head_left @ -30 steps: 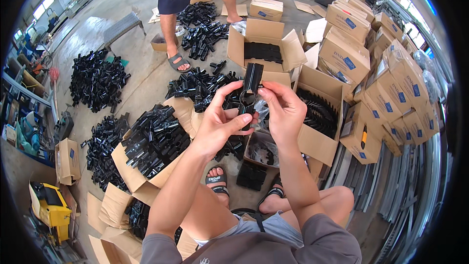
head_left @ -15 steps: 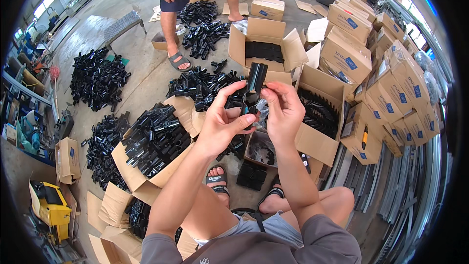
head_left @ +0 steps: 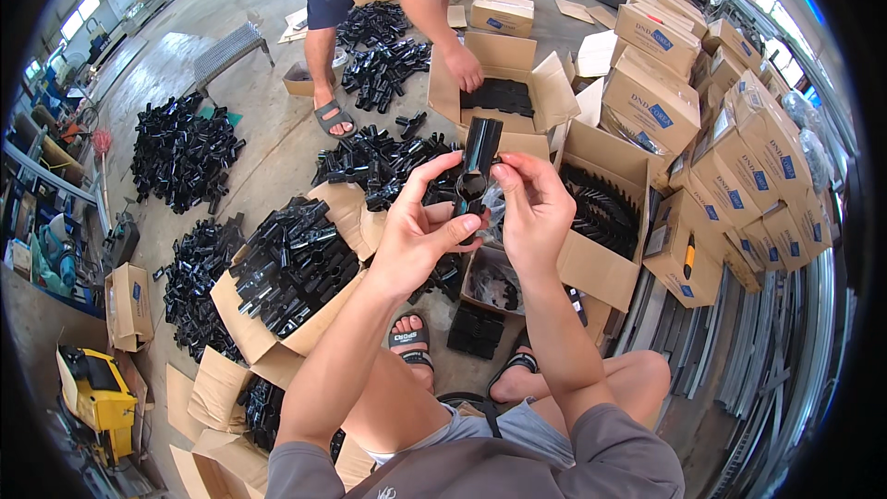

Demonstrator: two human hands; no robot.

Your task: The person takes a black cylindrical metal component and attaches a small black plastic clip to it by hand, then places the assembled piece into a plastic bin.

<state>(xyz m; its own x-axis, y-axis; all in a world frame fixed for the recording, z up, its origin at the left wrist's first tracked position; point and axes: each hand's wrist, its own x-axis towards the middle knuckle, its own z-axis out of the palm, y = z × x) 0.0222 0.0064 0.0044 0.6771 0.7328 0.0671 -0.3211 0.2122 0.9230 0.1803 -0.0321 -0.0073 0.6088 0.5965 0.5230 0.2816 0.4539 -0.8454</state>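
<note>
stacked cartons [head_left: 651,102]: are standing unevenly at the right; a bump could be tipping one.
co-worker [head_left: 323,0]: is bending at the open carton [head_left: 545,111]; crowding could be causing a knock.
loose black parts [head_left: 388,166]: are covering floor [head_left: 286,134]; a dropped piece could be blending in.
black piece [head_left: 482,146]: is standing raised between the fingers; a weak pinch could be losing it.
left fingers [head_left: 459,228]: are wrapping its lower end, partly closed.
right fingers [head_left: 506,176]: are bending nearly closed beside it; gripping or merely touching, i cannot tell.
</note>
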